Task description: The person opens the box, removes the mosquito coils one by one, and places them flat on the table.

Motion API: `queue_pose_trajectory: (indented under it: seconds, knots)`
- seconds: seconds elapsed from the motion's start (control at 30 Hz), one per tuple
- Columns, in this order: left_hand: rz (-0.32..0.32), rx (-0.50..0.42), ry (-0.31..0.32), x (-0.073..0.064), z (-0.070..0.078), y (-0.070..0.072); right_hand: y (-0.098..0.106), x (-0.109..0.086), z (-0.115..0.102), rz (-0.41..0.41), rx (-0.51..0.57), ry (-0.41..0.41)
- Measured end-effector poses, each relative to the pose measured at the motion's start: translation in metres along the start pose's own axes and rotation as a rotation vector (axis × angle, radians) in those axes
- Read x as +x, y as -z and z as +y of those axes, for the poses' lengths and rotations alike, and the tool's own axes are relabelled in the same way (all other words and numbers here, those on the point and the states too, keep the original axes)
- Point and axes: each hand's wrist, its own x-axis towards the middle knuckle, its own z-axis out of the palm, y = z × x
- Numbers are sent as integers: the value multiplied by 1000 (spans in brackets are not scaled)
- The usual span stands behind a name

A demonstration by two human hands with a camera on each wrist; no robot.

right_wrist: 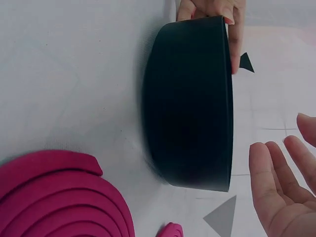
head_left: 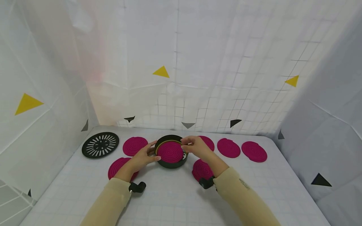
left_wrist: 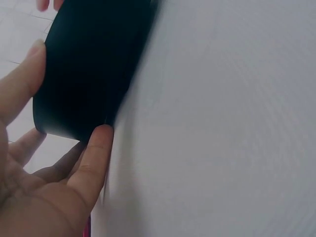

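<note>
A dark round tin [head_left: 171,165] stands mid-table with a magenta mosquito coil [head_left: 169,152] lying inside it. My left hand [head_left: 143,158] holds the tin's left side; in the left wrist view, its thumb [left_wrist: 30,69] is at the rim and its fingers reach round the wall. Over the tin's right rim is my right hand [head_left: 198,147], fingers slightly bent. The right wrist view shows its fingers [right_wrist: 264,173] apart from the tin, with nothing between them. Part of a pale picture shows at the tin's inner right side.
More magenta coils lie around: one [head_left: 135,146] behind my left hand, one [head_left: 113,169] under the left forearm, one [head_left: 202,170] by the right wrist, and others [head_left: 228,148] farther right. A black slotted lid [head_left: 100,145] lies at the far left. White sheets [head_left: 198,62] enclose the table.
</note>
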Motion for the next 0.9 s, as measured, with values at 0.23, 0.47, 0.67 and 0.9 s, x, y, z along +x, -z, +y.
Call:
queue_pose_trajectory:
  seconds: [0.23, 0.47, 0.67, 0.9]
  knots:
    - [16, 5, 6, -2, 1, 1, -12, 12, -4, 7, 80, -22]
    - [18, 1, 15, -2, 1, 1, -21, 23, -5, 18, 35, -30]
    - [14, -10, 17, -2, 1, 0, -25, 29, -6, 15, 1, -58]
    - [3, -11, 12, 0, 0, 0, -28, 35, -3, 12, -36, -71]
